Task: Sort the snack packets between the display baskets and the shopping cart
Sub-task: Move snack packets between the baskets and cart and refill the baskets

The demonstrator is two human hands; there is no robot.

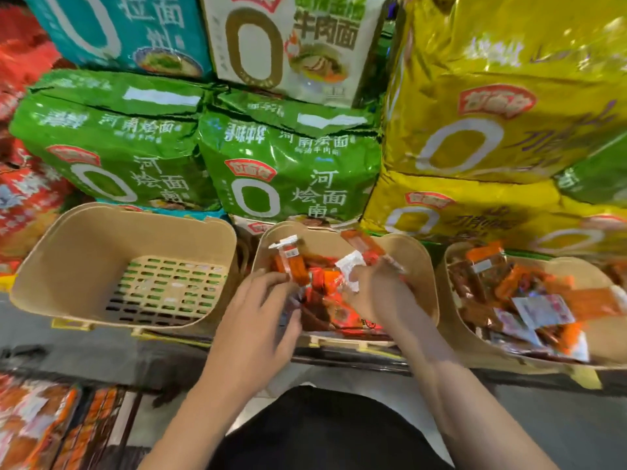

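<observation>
Three tan display baskets stand in a row on a shelf edge. The left basket [68,266] shows only its slatted bottom. The middle basket [417,266] holds a heap of small orange and red snack packets [325,300], and the right basket [454,334] is filled with similar packets in orange, brown and white.

Both hands reach into the middle basket. The left hand [261,320] has its fingers curled round an orange packet [293,262] with a white top edge and a small white label; the print on it is too small to read. The right hand [376,290] grips a few packets, among them a crumpled white one [349,266] and a long red-orange one [366,247] that sticks up toward the basket's back wall. How firmly each grip closes is partly blurred.

Behind the baskets, large noodle multipacks are stacked. Two green packs [288,171] carry a big white "0" and the words 河南烩面. A white pack [291,45] above reads 牛肉面, a teal pack [118,28] shows 拉面, and yellow packs [492,130] on the right bear the same "0" with a red logo. More orange packets [37,422] lie at the lower left.
</observation>
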